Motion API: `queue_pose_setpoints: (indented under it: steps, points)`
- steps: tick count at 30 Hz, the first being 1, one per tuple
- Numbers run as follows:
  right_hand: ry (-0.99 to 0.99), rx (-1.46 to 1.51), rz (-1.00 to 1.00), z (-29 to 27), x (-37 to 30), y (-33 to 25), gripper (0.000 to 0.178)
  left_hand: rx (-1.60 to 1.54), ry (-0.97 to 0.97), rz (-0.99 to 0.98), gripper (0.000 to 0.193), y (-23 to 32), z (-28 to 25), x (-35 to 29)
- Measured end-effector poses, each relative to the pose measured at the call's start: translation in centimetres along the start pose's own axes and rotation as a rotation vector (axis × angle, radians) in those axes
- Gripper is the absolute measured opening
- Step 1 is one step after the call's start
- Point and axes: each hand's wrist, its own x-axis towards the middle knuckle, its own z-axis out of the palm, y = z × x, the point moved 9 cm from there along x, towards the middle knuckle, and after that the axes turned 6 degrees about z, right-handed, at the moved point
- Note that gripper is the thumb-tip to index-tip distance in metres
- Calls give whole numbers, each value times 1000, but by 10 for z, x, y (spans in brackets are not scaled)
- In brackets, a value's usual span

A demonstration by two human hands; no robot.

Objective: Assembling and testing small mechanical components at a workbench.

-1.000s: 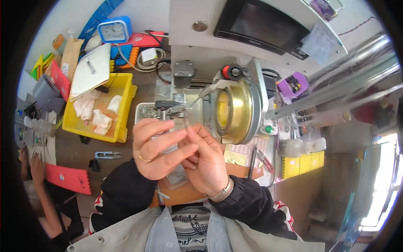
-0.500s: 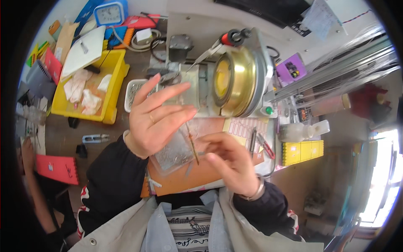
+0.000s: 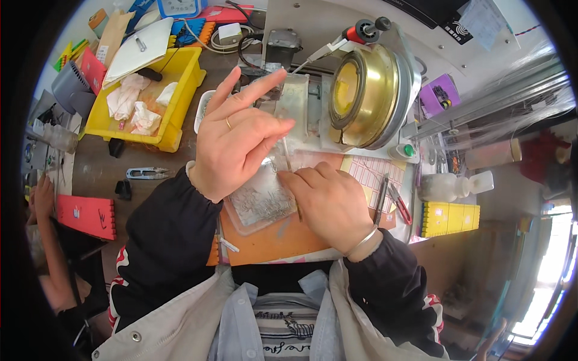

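My left hand [image 3: 238, 147] is raised over the work mat, thumb and finger pinched on the upper end of a thin rod [image 3: 286, 155], its other fingers stretched upward. Lower on the same rod, the fingers of my right hand [image 3: 328, 201] are closed round it, and its brownish end shows below them. Under both hands, a clear plastic tray [image 3: 242, 231] holds many small metal wire pieces [image 3: 262, 203]. The tray lies on an orange-brown mat [image 3: 274, 251].
A machine with a large brass-coloured wheel [image 3: 379, 96] stands behind my hands. At left are a yellow bin [image 3: 171, 135] with white cloths and blue snips [image 3: 147, 173]. Red-handled snips [image 3: 400, 206] and tweezers [image 3: 381, 200] lie at right. Another person's hand [image 3: 42, 195] shows far left.
My right hand has moved up and closed on the rod; its fingers were loosely apart beside it before. My left hand keeps its pinch. The view has shifted slightly.
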Motion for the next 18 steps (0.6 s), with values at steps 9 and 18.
queue_pose_setpoints:
  steps: [9,18]
  points:
    - [216,537,241,-40,-12,24,32,-6,-20,3,20,-1,-3,0]
    - [283,659,353,-21,6,32,26,-9,-46,-43,18,-7,-1,2]
